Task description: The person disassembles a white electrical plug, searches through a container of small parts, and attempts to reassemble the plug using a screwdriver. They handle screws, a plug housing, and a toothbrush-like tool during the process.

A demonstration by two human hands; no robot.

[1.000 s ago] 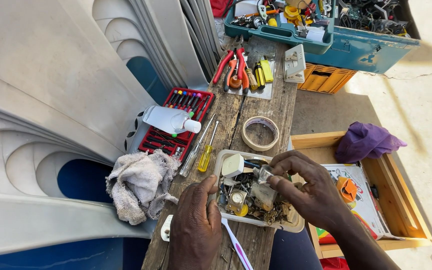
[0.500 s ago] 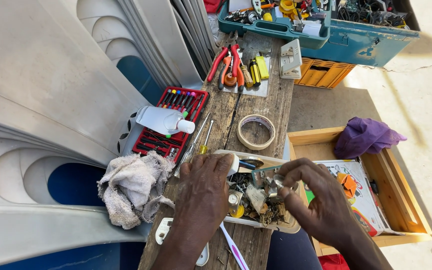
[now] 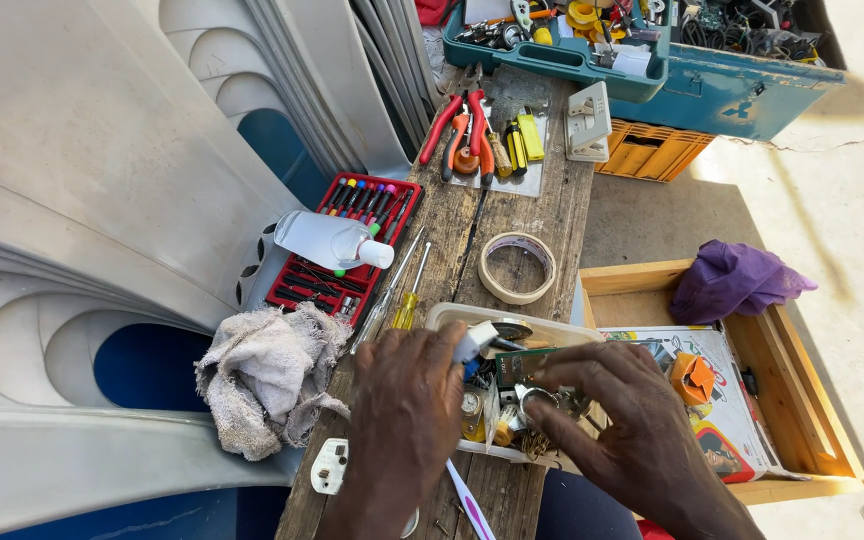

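White plastic tray (image 3: 449, 316) of light, fiddly small parts is being picked through; a small white piece (image 3: 474, 341) is pinched by the left hand (image 3: 404, 410), a metal ring (image 3: 535, 400) by the right hand (image 3: 624, 425).

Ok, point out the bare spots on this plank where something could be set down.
Bare wood lies between the pliers and the tape roll, and inside the roll's ring. Crowded: the parts tray under both hands, left hand, right hand.
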